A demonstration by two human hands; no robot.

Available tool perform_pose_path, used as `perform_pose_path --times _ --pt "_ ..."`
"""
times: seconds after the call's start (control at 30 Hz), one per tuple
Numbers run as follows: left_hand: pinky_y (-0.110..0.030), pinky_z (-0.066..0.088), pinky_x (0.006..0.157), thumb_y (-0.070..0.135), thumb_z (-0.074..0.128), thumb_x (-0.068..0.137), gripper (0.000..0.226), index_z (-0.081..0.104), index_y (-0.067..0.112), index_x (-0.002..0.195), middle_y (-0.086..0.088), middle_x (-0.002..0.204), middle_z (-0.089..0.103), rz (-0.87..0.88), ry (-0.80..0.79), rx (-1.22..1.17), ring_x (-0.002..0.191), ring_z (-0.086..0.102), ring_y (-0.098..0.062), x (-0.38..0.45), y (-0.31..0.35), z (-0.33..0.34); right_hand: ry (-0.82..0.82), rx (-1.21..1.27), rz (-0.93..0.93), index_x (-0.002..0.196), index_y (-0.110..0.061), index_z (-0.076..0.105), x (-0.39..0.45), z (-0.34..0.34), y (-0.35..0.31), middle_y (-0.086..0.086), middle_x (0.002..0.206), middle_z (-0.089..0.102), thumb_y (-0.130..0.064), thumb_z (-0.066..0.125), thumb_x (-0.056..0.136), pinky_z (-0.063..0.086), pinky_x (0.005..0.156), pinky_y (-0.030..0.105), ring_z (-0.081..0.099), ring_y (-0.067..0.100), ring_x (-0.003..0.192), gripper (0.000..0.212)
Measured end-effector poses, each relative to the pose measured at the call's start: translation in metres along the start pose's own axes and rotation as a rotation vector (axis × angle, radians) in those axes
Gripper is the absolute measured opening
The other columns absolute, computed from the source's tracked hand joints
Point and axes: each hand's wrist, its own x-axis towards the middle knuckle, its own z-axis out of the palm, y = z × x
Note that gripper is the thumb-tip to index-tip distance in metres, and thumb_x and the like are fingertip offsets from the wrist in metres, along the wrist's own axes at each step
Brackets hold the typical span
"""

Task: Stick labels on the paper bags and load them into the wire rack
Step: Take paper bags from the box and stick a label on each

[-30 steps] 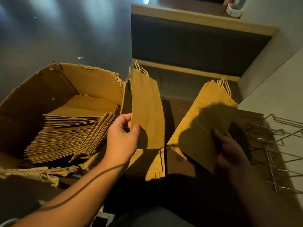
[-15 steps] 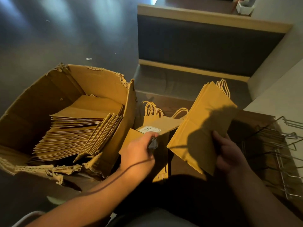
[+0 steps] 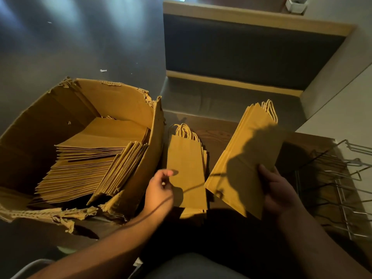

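Room: dark glossy floor (image 3: 80,37) at left, upholstered bench (image 3: 251,49) w/ light wood trim at top, pale wall/counter at far right. Work surface = dark wood-grain table (image 3: 219,133), dimly lit, heavy shadow near the body.

Torn cardboard box (image 3: 84,101) on left, open top, ragged edges; holds a flat stack of kraft paper bags (image 3: 86,162), plus a smaller batch leaning on edge against the box's right wall.

Wire rack (image 3: 342,182) at the table's right edge, mostly in shadow.

Bag bundle in hand (image 3: 241,158): several handled bags, tilted, long axis running from bottom-right up to top-right, twisted handles pointing up/away. Right hand (image 3: 279,194) grips the bundle's lower right edge, fingers on the front face.

Bag pile on table (image 3: 187,168): lies flat between box and held bundle, long axis pointing away from the person, handles at far end.

Left hand (image 3: 161,188): at the pile's lower left edge, fingers loosely curled; can't tell if it pinches anything.
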Motion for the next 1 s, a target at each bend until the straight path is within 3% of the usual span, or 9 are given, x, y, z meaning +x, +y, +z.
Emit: perform_pose_path --times 0.1,0.2,0.3,0.43,0.53,0.6,0.8,0.93,1.0 --pt "-0.031 0.046 0.104 -0.003 0.055 0.085 0.046 0.063 0.023 0.122 -0.004 0.123 0.064 -0.205 -0.089 0.323 0.119 0.059 -0.021 0.005 -0.018 -0.006 -0.016 -0.028 0.019 0.116 -0.034 0.058 0.0 0.003 0.004 0.013 0.128 0.06 -0.019 0.05 0.097 0.05 0.078 0.058 0.058 0.04 0.113 0.026" --pt "-0.028 0.038 0.107 0.012 0.06 0.092 0.048 0.053 0.028 0.137 -0.004 0.145 0.044 -0.135 -0.162 0.42 0.134 0.046 -0.022 -0.004 -0.01 -0.007 -0.044 -0.057 0.024 0.114 -0.032 0.059 0.0 0.007 0.007 0.012 0.118 0.063 -0.018 0.048 0.097 0.059 0.064 0.053 0.061 0.038 0.104 0.024" --pt "-0.02 0.044 0.096 0.019 0.062 0.098 0.024 0.065 0.03 0.119 0.008 0.13 0.061 -0.006 -0.186 0.132 0.124 0.057 -0.018 -0.019 0.019 0.004 -0.042 -0.092 0.009 0.112 -0.026 0.06 0.0 0.015 0.018 0.01 0.101 0.07 -0.014 0.049 0.096 0.059 0.05 0.043 0.066 0.032 0.085 0.023" --pt "-0.035 0.054 0.094 0.034 0.054 0.101 0.028 0.073 0.019 0.115 -0.005 0.11 0.075 -0.342 -0.458 -0.522 0.105 0.07 -0.024 -0.03 0.066 0.009 -0.065 -0.044 0.013 0.107 -0.018 0.062 0.005 0.024 0.038 0.009 0.082 0.076 -0.009 0.053 0.09 0.06 0.053 0.039 0.073 0.023 0.065 0.022" --pt "-0.035 0.054 0.081 0.037 0.046 0.096 0.038 0.079 0.018 0.1 -0.008 0.101 0.075 -0.513 -0.676 -0.785 0.088 0.071 -0.024 -0.032 0.077 0.004 -0.079 -0.075 0.01 0.108 -0.017 0.063 0.01 0.029 0.046 0.008 0.084 0.076 -0.005 0.048 0.097 0.062 0.062 0.04 0.073 0.022 0.068 0.022" --pt "-0.039 0.051 0.085 0.043 0.05 0.09 0.041 0.075 0.017 0.109 -0.01 0.11 0.07 -0.545 -0.725 -0.915 0.095 0.066 -0.028 -0.03 0.075 -0.002 -0.073 -0.132 -0.021 0.106 -0.018 0.063 0.01 0.035 0.048 0.005 0.084 0.076 -0.003 0.048 0.097 0.059 0.07 0.039 0.072 0.02 0.071 0.023" --pt "-0.031 0.05 0.069 0.019 0.057 0.078 0.02 0.075 0.011 0.082 -0.008 0.078 0.068 -0.455 -0.554 -1.045 0.07 0.064 -0.023 -0.025 0.071 -0.007 -0.075 -0.068 -0.032 0.11 -0.019 0.061 0.006 0.036 0.038 0.006 0.078 0.076 -0.005 0.044 0.1 0.06 0.051 0.036 0.073 0.021 0.064 0.024" --pt "-0.038 0.051 0.075 -0.001 0.051 0.07 0.055 0.063 0.01 0.123 -0.016 0.109 0.066 -0.409 -0.233 -0.824 0.09 0.062 -0.029 -0.008 0.059 -0.01 -0.113 -0.028 0.018 0.117 -0.025 0.059 0.0 0.025 0.031 0.012 0.102 0.071 -0.016 0.047 0.097 0.06 0.054 0.048 0.07 0.033 0.088 0.025" --pt "-0.044 0.055 0.081 -0.011 0.05 0.081 0.049 0.061 0.01 0.125 -0.015 0.115 0.064 -0.354 -0.101 -0.632 0.099 0.063 -0.031 0.001 0.048 -0.01 -0.112 0.002 0.053 0.116 -0.03 0.059 -0.002 0.019 0.028 0.013 0.115 0.064 -0.021 0.053 0.087 0.059 0.061 0.057 0.062 0.038 0.1 0.031"
